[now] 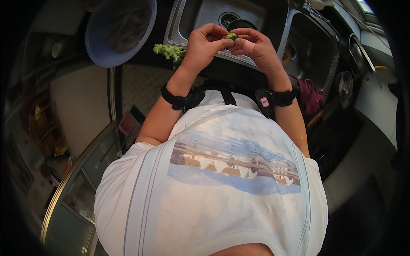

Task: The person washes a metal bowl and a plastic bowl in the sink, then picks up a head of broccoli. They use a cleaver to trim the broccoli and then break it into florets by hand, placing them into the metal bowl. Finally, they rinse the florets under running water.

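Note:
A small green broccoli floret (pixel 232 36) is pinched between the fingertips of both hands, above the near rim of a steel sink (pixel 205 16). My left hand (pixel 204 44) grips it from the left, thumb and forefinger pressed to it. My right hand (pixel 256 46), with a pale bandage on one finger, grips it from the other side. A larger broccoli piece (pixel 168 51) with a pale green stalk lies on the dark counter, left of my left wrist and partly hidden by it. Below the hands, a dark round object (pixel 243 23) sits in the basin beside the drain.
A translucent bluish bowl (pixel 93 48) with dim contents stands left of the sink. To the right is a second basin (pixel 315 48), with a maroon cloth (pixel 309 96) at its near edge. A metal lid or pan (pixel 345 85) and other cookware line the right side.

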### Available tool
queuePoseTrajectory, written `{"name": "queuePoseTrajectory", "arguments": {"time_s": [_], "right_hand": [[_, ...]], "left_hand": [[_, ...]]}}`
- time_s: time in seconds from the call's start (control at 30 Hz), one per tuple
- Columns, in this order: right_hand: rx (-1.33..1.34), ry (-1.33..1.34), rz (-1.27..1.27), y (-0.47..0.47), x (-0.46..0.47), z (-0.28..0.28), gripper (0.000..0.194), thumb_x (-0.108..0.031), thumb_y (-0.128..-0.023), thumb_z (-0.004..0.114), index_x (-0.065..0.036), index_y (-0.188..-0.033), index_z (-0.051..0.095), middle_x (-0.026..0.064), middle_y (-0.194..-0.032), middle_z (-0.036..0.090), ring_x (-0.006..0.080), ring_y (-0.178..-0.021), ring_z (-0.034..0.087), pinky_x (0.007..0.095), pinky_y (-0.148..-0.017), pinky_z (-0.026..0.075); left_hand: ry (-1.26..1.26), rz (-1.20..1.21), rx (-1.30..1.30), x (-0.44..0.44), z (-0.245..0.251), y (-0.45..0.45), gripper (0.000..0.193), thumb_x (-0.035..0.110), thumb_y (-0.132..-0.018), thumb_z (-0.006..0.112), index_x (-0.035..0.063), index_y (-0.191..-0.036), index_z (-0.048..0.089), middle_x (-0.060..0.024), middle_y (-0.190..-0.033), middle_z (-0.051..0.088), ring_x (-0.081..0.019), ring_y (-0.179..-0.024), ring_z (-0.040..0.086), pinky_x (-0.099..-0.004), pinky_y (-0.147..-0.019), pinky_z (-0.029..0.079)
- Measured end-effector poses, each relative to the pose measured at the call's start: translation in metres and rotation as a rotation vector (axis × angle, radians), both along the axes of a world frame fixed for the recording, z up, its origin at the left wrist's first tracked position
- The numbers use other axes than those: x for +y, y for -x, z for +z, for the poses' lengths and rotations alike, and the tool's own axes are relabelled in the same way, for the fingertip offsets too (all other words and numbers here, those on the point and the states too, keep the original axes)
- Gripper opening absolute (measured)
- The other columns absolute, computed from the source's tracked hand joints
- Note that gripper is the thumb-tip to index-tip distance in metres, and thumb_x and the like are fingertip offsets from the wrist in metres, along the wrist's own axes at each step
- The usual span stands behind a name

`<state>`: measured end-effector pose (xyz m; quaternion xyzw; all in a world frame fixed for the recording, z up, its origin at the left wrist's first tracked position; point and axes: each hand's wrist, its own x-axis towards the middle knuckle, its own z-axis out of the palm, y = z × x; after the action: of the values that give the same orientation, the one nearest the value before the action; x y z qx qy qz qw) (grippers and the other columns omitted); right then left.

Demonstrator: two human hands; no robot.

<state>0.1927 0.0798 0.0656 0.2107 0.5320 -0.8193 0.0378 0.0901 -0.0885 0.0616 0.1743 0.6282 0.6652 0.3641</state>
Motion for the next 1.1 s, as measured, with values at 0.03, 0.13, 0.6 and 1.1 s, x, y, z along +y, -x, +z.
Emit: {"name": "queuePoseTrajectory", "arguments": {"time_s": [0.03, 0.13, 0.6, 1.1], "right_hand": [[-0.020, -0.049, 0.005, -0.001, 0.002, 0.001, 0.033, -0.010, -0.089, 0.069, 0.004, -0.118, 0.062, 0.0146, -0.104, 0.069, 0.0215, -0.088, 0.072, 0.0313, -0.083, 0.061], [-0.032, -0.131, 0.017, -0.008, 0.007, 0.003, 0.030, -0.015, -0.089, 0.072, 0.002, -0.114, 0.066, 0.0125, -0.098, 0.071, 0.0195, -0.083, 0.072, 0.0298, -0.077, 0.061], [-0.051, -0.129, -0.057, -0.023, 0.020, -0.009, 0.027, -0.011, -0.087, 0.070, 0.003, -0.110, 0.068, 0.0102, -0.095, 0.070, 0.0159, -0.080, 0.069, 0.0286, -0.076, 0.059], [-0.174, 0.069, -0.195, -0.035, 0.071, -0.054, 0.034, -0.007, -0.092, 0.063, 0.003, -0.125, 0.060, 0.0154, -0.110, 0.066, 0.0202, -0.089, 0.069, 0.0288, -0.078, 0.059]], "left_hand": [[-0.015, -0.002, -0.074, 0.001, -0.003, 0.000, 0.027, 0.005, -0.079, 0.080, 0.0001, -0.102, 0.068, -0.0074, -0.096, 0.068, -0.0137, -0.085, 0.067, -0.0252, -0.076, 0.056], [-0.055, -0.016, -0.078, 0.008, -0.007, -0.007, 0.026, 0.004, -0.081, 0.079, 0.0009, -0.104, 0.068, -0.0059, -0.094, 0.071, -0.0123, -0.086, 0.067, -0.0255, -0.079, 0.055], [0.128, -0.034, -0.007, 0.036, -0.018, -0.016, 0.023, 0.006, -0.081, 0.077, -0.0008, -0.102, 0.068, -0.0061, -0.094, 0.070, -0.0120, -0.088, 0.065, -0.0253, -0.081, 0.053], [-0.119, 0.074, -0.393, 0.056, -0.055, 0.006, 0.033, 0.010, -0.085, 0.076, -0.0027, -0.113, 0.064, -0.0114, -0.104, 0.068, -0.0193, -0.092, 0.067, -0.0332, -0.081, 0.059]]}}
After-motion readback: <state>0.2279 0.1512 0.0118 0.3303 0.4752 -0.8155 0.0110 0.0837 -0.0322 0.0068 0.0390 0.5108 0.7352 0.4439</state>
